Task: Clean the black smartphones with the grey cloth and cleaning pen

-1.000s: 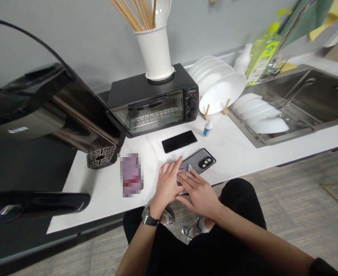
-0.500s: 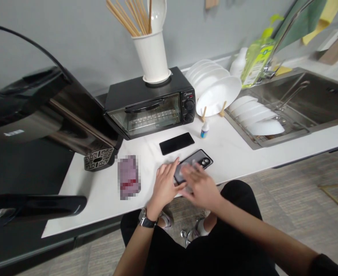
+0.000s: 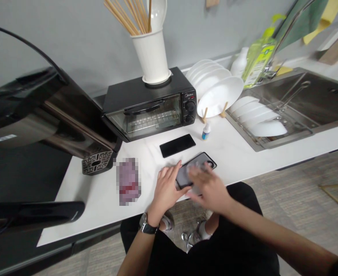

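Basically, phone case (image 3: 183, 175) lies flat on counter (image 3: 99, 199), its left end between the left hand's (image 3: 166, 189) thumb and fingers, which are spread apart around it. Right hand (image 3: 210, 189) is over the case's middle, blurred; can't tell if its fingers close on anything. Black phone (image 3: 177, 145) lies just beyond, small bottle (image 3: 206, 132) near.

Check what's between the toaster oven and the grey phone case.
Head view: a black phone lies flat between the toaster oven and the phone case.
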Demonstrator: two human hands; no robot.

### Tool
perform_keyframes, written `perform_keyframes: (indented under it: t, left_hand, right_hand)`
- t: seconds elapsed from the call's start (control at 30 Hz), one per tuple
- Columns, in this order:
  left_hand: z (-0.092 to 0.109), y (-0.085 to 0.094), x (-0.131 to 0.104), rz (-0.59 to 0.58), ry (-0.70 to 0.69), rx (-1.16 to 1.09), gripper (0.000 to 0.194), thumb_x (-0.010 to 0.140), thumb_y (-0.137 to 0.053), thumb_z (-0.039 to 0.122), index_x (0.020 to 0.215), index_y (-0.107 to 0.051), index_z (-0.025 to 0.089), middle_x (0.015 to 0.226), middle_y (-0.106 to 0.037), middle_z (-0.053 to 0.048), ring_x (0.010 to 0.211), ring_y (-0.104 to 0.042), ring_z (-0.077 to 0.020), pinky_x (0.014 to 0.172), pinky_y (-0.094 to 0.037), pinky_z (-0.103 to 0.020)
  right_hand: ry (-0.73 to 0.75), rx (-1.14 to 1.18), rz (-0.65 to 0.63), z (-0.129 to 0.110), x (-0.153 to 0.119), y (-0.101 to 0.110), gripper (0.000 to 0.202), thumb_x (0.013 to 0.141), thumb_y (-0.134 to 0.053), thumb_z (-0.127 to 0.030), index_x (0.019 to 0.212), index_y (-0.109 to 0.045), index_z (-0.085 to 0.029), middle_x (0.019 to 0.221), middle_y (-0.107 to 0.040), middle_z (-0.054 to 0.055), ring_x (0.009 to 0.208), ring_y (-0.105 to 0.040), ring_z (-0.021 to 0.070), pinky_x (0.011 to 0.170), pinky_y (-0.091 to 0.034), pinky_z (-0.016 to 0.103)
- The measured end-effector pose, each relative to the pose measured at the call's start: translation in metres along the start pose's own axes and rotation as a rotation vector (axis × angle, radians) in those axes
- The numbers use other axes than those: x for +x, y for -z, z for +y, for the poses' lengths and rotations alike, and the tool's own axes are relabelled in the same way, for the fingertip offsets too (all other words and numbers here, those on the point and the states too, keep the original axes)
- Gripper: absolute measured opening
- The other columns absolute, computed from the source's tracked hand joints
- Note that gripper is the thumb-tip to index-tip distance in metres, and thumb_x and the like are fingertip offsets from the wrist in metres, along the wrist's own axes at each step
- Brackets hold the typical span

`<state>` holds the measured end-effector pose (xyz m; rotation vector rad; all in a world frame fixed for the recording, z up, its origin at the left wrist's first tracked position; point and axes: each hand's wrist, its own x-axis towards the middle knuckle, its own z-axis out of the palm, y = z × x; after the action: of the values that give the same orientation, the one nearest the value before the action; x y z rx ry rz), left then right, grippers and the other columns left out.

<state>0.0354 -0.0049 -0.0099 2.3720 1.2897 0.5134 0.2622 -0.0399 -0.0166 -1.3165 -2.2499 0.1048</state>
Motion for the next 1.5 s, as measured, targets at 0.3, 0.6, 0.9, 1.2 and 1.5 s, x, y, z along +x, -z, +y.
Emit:
perform_keyframes:
  t: [0.3,0.6,0.9,1.2,1.5]
  left_hand:
    - [0.0,0.003,0.0,-0.022,0.007,-0.006,0.101,0.087,-0.083,0.039,0.168,-0.024,0.029,0.15,-0.063,-0.008,0.126,-0.056,-0.0321,0.109,-0.04,-0.046]
    - [0.003,0.002,0.001,-0.009,-0.005,-0.054,0.109,0.083,-0.088,0.04,0.168,-0.021,0.034,0.153,-0.061,-0.005,0.129,-0.055,-0.0309,0.112,-0.039,-0.048]
    - [-0.004,0.009,-0.007,-0.018,-0.021,-0.051,0.097,0.085,-0.086,0.042,0.165,-0.033,0.032,0.148,-0.064,-0.008,0.128,-0.056,-0.0307,0.111,-0.041,-0.048]
    - [0.0,0.007,-0.002,-0.062,-0.083,-0.036,0.092,0.088,-0.083,0.045,0.165,-0.034,0.033,0.141,-0.067,-0.008,0.124,-0.056,-0.0301,0.108,-0.043,-0.045]
    - [0.0,0.009,-0.003,-0.05,-0.07,0.039,0.085,0.093,-0.073,0.057,0.166,-0.034,0.035,0.139,-0.064,-0.009,0.125,-0.054,-0.0317,0.106,-0.041,-0.046]
  right_hand:
    - [0.12,0.114,-0.093,-0.01,-0.003,-0.007,0.077,0.099,-0.054,-0.071,0.148,-0.059,-0.012,0.147,-0.065,0.018,0.141,-0.059,0.0323,0.127,-0.035,0.053]
    - [-0.046,-0.096,-0.076,0.028,-0.024,0.02,0.064,0.106,-0.053,-0.053,0.16,-0.046,-0.02,0.157,-0.056,0.016,0.145,-0.055,0.0346,0.127,-0.03,0.065]
    - [0.121,0.118,-0.19,0.008,0.002,0.009,0.052,0.105,-0.057,-0.052,0.149,-0.06,-0.023,0.15,-0.064,0.01,0.138,-0.063,0.0282,0.126,-0.036,0.059]
    - [0.234,0.192,-0.185,0.0,-0.005,0.005,0.062,0.1,-0.063,-0.061,0.146,-0.063,-0.02,0.144,-0.068,0.014,0.137,-0.063,0.0296,0.124,-0.041,0.054]
    - [0.119,0.009,-0.133,0.047,-0.018,0.03,0.061,0.104,-0.061,-0.043,0.161,-0.046,-0.027,0.154,-0.06,0.01,0.139,-0.062,0.0287,0.124,-0.04,0.057]
